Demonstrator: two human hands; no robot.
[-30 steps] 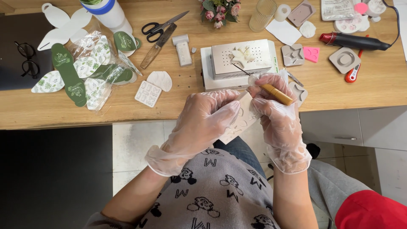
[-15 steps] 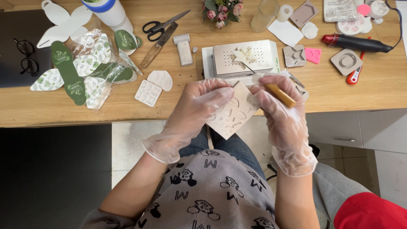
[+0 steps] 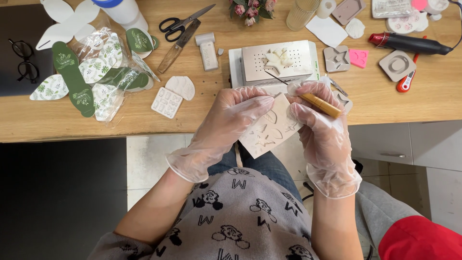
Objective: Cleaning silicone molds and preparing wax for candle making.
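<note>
- One pair of dark-rimmed glasses (image 3: 20,60) is seen on the dark surface at the far left, unmoved since the earlier frames.
- A clear bag of green and white leaf-shaped cards (image 3: 98,67) is spread on the wooden table (image 3: 72,120); the cards overlap too much to be counted.
- One pair of black-handled scissors (image 3: 180,23) and one wooden-handled knife (image 3: 177,43) are laid side by side, just as before.
- The gloved left hand (image 3: 231,123) is closed around the left edge of one pale square mould (image 3: 269,130), which is held over the lap, just off the table edge; it is now tilted and lower than a second ago.
- One white perforated tray (image 3: 276,60) bearing a single pale cast piece is set behind the hands.
- The gloved right hand (image 3: 320,125) is wrapped around one wooden-handled needle tool (image 3: 317,101), its thin tip pointed up and left above the mould's top edge.
- One red and black hot-air tool (image 3: 409,43) is laid at the far right.
</note>
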